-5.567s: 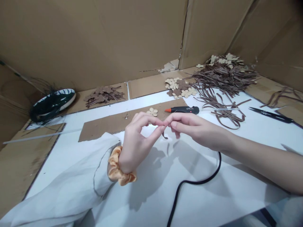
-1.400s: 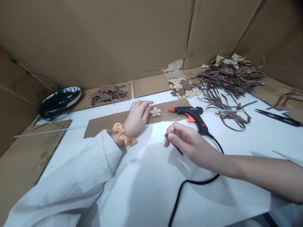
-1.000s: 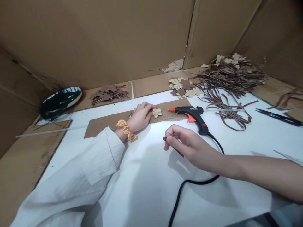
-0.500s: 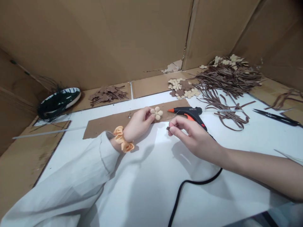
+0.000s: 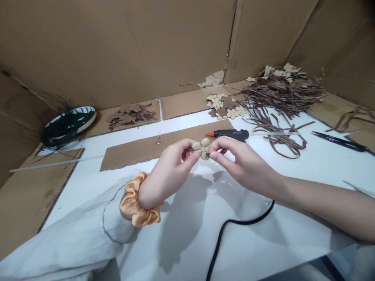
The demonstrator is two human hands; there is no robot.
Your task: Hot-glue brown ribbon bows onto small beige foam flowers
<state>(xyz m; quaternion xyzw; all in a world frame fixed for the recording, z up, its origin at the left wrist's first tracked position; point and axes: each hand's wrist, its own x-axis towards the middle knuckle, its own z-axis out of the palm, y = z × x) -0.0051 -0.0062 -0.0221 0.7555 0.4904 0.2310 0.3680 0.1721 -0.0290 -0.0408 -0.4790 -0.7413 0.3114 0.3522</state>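
Observation:
Between the fingertips of my left hand (image 5: 172, 164) is a beige five-petal flower (image 5: 202, 147), pinched at its left petals and lifted over the white tabletop. My right hand (image 5: 237, 160) pinches a small dark brown strip piece (image 5: 208, 154) against the flower's lower right petal. The fingertips of both hands nearly meet around the flower. Just behind my right hand lies a black and orange glue gun (image 5: 231, 134), its orange nozzle to the left and its handle hidden by my hand.
A cardboard strip (image 5: 131, 153) lies behind my left hand. Further back are brown flowers (image 5: 129, 115), beige and brown flowers (image 5: 224, 106) and a heap of brown strips (image 5: 281, 93). Black tweezers (image 5: 340, 141) rest at right, a bowl of dark threads (image 5: 70, 123) at left. A black cord (image 5: 222, 230) crosses the front.
My hands have come together. The flower has moved slightly right and nearer, and the brown strip piece in my right hand is now at its lower right petal.

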